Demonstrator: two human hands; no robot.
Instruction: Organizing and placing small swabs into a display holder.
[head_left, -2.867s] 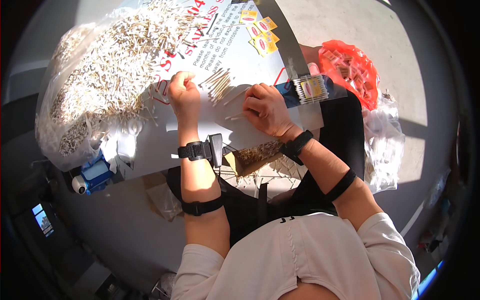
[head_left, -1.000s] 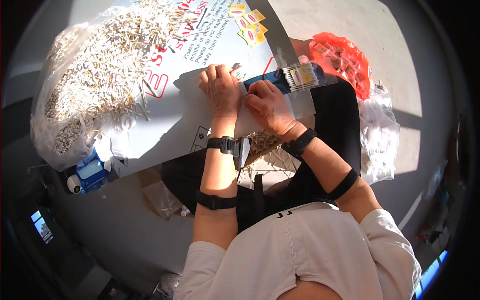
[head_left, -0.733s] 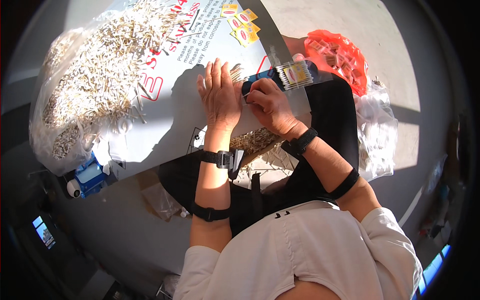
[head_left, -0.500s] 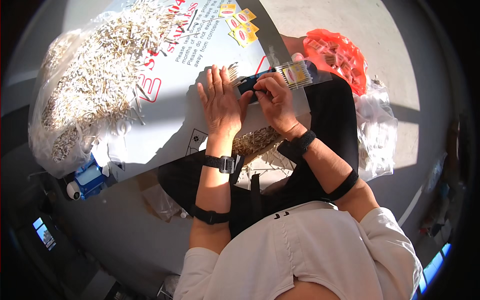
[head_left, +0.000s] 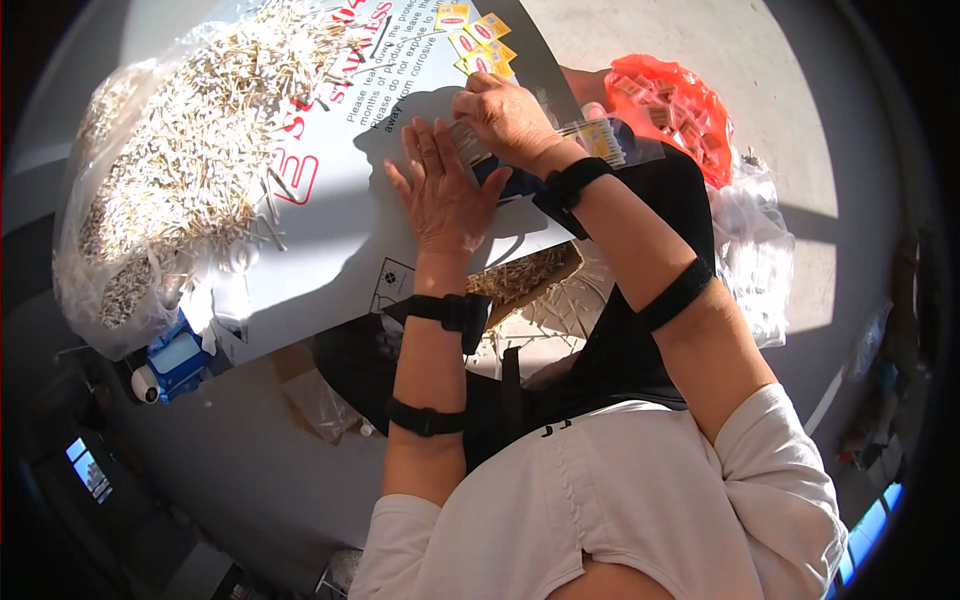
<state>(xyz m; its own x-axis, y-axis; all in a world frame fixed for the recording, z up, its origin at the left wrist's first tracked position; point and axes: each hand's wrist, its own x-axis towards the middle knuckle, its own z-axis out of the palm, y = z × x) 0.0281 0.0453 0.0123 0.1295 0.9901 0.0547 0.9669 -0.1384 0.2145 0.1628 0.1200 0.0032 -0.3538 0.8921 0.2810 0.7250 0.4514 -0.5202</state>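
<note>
My left hand (head_left: 440,195) lies flat on the grey printed sheet, fingers stretched and thumb apart. Beside its fingers is a row of cotton swabs (head_left: 467,143), partly covered by my hands. My right hand (head_left: 505,115) reaches across at the near edge of the small yellow cards (head_left: 482,45), its fingers curled closed; what they hold, if anything, is hidden. Under my right wrist shows a dark blue piece (head_left: 520,184), mostly covered. To its right lies a clear packet of cotton swabs with a yellow card (head_left: 597,142) inside.
A large clear bag heaped with loose cotton swabs (head_left: 185,150) takes up the left of the sheet. At right are a red plastic bag of small packs (head_left: 672,120) and a clear bag (head_left: 750,265). An open box of swabs (head_left: 530,277) stands below the sheet's near edge.
My right hand has moved up and left, from the dark blue piece beside the packet to the yellow cards. My left hand stays flat, shifted only slightly.
</note>
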